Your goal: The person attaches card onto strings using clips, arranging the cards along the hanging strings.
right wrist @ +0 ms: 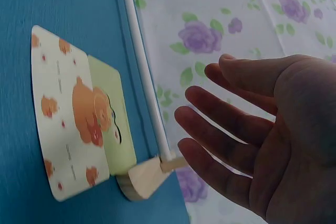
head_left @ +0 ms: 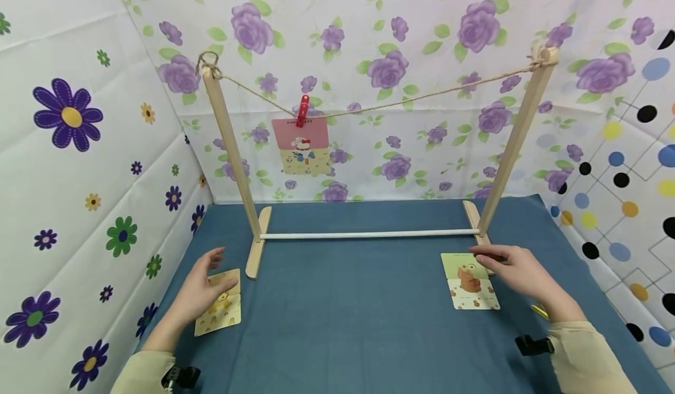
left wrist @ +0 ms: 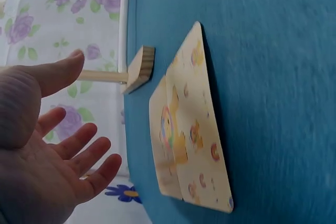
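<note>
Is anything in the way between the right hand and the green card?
No, nothing visible stands between the right hand and the green card. A wooden foot sits close beside the card, but leaves its picture uncovered.

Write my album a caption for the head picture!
Pink card clipped to the string; left grip by the yellow card, right grip by the green card.
</note>
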A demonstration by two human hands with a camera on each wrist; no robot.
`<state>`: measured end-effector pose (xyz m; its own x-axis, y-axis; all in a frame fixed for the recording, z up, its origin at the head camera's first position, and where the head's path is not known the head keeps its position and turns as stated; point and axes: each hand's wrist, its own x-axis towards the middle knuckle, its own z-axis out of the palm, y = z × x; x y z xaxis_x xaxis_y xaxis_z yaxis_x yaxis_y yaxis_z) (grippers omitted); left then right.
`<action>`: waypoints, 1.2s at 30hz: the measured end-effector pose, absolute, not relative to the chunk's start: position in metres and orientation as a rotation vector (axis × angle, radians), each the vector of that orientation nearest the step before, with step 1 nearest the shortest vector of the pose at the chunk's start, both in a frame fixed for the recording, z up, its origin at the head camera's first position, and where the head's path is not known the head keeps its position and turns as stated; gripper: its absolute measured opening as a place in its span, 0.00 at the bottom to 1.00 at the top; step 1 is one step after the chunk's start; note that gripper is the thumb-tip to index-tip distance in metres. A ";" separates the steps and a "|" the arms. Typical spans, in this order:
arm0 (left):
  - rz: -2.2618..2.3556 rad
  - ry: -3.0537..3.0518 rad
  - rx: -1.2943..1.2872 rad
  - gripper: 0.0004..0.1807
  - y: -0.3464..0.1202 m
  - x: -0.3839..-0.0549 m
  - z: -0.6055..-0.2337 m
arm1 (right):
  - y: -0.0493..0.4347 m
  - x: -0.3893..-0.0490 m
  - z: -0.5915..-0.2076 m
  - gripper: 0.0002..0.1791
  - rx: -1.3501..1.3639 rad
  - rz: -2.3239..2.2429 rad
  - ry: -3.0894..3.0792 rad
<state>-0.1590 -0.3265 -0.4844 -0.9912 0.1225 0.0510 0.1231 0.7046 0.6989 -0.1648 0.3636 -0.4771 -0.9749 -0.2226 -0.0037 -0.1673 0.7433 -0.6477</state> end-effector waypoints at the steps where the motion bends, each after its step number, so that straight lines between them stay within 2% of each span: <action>1: -1.163 -2.909 -0.226 0.45 -0.328 -0.159 -0.485 | 0.366 -0.164 -0.477 0.24 -0.307 -1.048 2.853; 13: -0.950 -3.084 -0.304 0.55 -0.346 -0.162 -0.486 | 0.404 -0.154 -0.479 0.26 -0.188 -0.882 2.881; 24: -0.733 -3.214 -0.245 0.63 -0.348 -0.168 -0.490 | 0.439 -0.146 -0.473 0.36 0.012 -0.580 2.730; 36: -0.703 -3.229 -0.265 0.63 -0.354 -0.164 -0.489 | 0.435 -0.140 -0.473 0.40 0.156 -0.520 2.660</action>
